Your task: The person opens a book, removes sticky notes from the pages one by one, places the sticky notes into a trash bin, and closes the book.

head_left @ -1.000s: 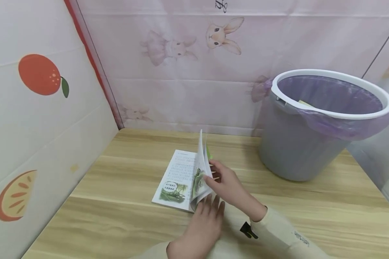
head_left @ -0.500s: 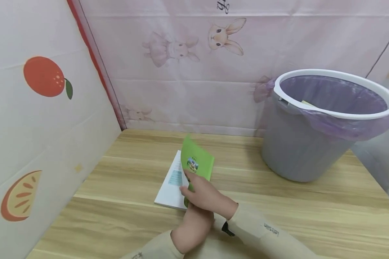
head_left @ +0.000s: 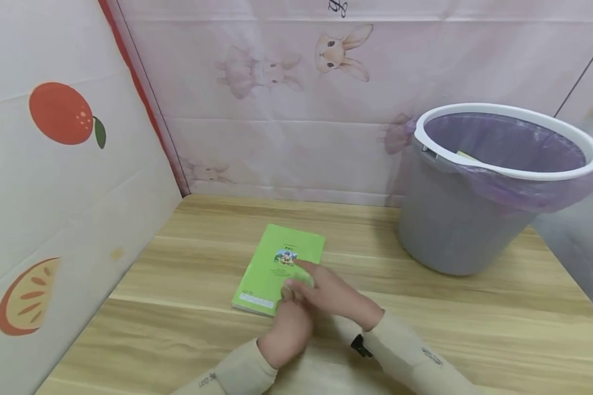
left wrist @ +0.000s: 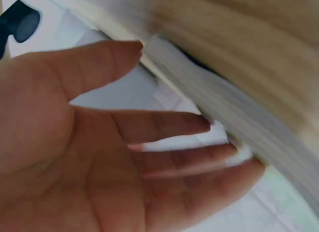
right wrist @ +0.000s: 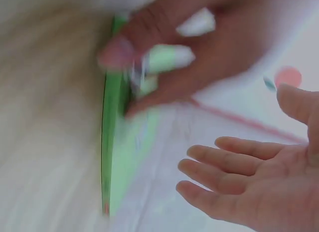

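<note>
A book (head_left: 260, 270) with a bright green cover lies closed on the wooden table, a small picture and a white barcode strip facing up. My left hand (head_left: 287, 332) is at its lower right corner. In the left wrist view the left hand's fingers (left wrist: 164, 124) are spread and fairly straight, tips right at the page edges. Over the book's right side hovers my right hand (head_left: 338, 294), index finger extended above the cover, thumb overlapping the left hand. The right wrist view shows the right hand (right wrist: 249, 184) with fingers extended and nothing between them.
A grey bin (head_left: 454, 230) with a white rim and purple liner stands at the right rear, something yellowish inside. A pink rabbit-print sheet (head_left: 286, 142) hangs behind the table (head_left: 178, 323); a fruit-print sheet (head_left: 94, 203) is at the left. A black clip (head_left: 361, 345) hangs at the right sleeve.
The book was open with its pages raised, then the green cover came over to the left. Now it lies shut, and the right hand has moved slightly right off the cover.
</note>
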Demonstrator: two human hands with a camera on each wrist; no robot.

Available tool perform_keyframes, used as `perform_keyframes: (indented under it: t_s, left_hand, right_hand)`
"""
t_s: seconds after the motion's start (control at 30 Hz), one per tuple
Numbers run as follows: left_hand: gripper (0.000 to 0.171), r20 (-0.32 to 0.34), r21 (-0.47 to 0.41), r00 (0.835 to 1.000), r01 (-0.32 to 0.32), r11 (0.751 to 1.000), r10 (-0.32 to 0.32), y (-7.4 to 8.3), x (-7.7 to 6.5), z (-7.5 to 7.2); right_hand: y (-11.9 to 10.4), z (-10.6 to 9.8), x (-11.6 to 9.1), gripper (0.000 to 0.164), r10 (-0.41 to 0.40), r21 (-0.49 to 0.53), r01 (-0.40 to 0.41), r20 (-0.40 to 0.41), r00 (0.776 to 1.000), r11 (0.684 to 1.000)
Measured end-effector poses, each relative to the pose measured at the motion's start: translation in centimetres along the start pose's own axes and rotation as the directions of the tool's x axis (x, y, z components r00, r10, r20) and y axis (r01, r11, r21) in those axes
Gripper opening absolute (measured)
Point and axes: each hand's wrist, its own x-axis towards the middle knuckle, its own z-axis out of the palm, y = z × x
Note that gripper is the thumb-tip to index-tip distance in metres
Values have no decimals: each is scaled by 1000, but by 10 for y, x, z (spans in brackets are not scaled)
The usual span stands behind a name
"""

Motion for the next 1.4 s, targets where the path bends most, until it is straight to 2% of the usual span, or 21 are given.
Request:
perform_keyframes:
  t_s: [0.1, 0.17, 0.23, 0.37, 0.43, 0.57, 0.63, 0.73, 0.83, 0.9, 0.97, 1.03, 1.1, 1.2, 1.23, 1.27, 1.3, 1.37, 1.4]
  left_hand:
    - [58, 93, -113, 991, 111, 987, -101, -5, 6, -2]
    - [67, 130, -180, 978, 187, 966, -165, -9, 11, -2]
    - [69, 165, -252, 964, 247, 936, -210, -12, 17, 0]
    - [68, 150, -297, 963, 260, 919, -224, -18, 26, 6]
    - [68, 136, -281, 969, 238, 930, -207, -18, 28, 8]
    - [67, 123, -176, 971, 223, 959, -203, -8, 35, 11]
    - [60, 94, -88, 968, 240, 967, -232, 0, 39, 12]
    - [46, 12, 33, 963, 270, 962, -271, 8, 43, 14]
    - [39, -51, 82, 959, 281, 956, -278, 7, 47, 15]
    - [38, -82, 47, 965, 255, 966, -251, 0, 48, 13]
    - [37, -120, -51, 967, 222, 974, -227, -11, 48, 8]
    - [38, -162, -168, 966, 174, 970, -201, -24, 46, -1]
    - [37, -217, -250, 958, 132, 959, -189, -38, 44, -13]
    - [36, -217, -403, 950, 124, 907, -226, -55, 40, -39]
    - [34, -209, -457, 948, 124, 881, -241, -60, 38, -47]
    - [32, -193, -531, 947, 119, 839, -256, -64, 36, -55]
    - [31, -164, -613, 949, 117, 782, -270, -68, 34, -63]
    - [28, -157, -752, 943, 78, 655, -293, -72, 28, -74]
    - [27, -147, -819, 943, 54, 571, -299, -73, 25, -78]
  right_hand:
    - [13, -21, -20, 62, 77, 6, -76, -97, 992, 997]
    - [23, -35, -34, 62, 139, 27, -136, -132, 981, 990]
    - [35, -46, -46, 62, 160, 32, -157, -143, 977, 987]
    - [51, -59, -60, 60, 146, 53, -139, -160, 976, 989]
    - [55, -62, -65, 59, 135, 55, -128, -172, 976, 990]
    - [59, -65, -70, 58, 144, 57, -136, -185, 972, 989]
    - [60, -65, -70, 57, 143, 50, -136, -188, 972, 989]
    - [61, -66, -68, 54, 144, 45, -138, -190, 971, 989]
    - [62, -66, -66, 52, 149, 47, -143, -179, 972, 989]
    - [62, -66, -66, 51, 153, 51, -147, -169, 974, 988]
    - [63, -65, -66, 50, 154, 57, -147, -162, 975, 987]
    - [63, -64, -66, 48, 154, 67, -145, -154, 976, 987]
    - [64, -62, -67, 46, 159, 77, -149, -146, 977, 986]
    - [65, -59, -68, 45, 172, 107, -158, -132, 976, 982]
    - [65, -58, -69, 45, 179, 123, -163, -132, 975, 979]
    - [65, -57, -69, 46, 189, 142, -169, -136, 973, 975]
    - [65, -56, -70, 47, 200, 170, -175, -140, 970, 970]
    - [65, -54, -70, 51, 217, 251, -177, -139, 966, 951]
    - [65, -53, -70, 53, 218, 306, -170, -132, 967, 937]
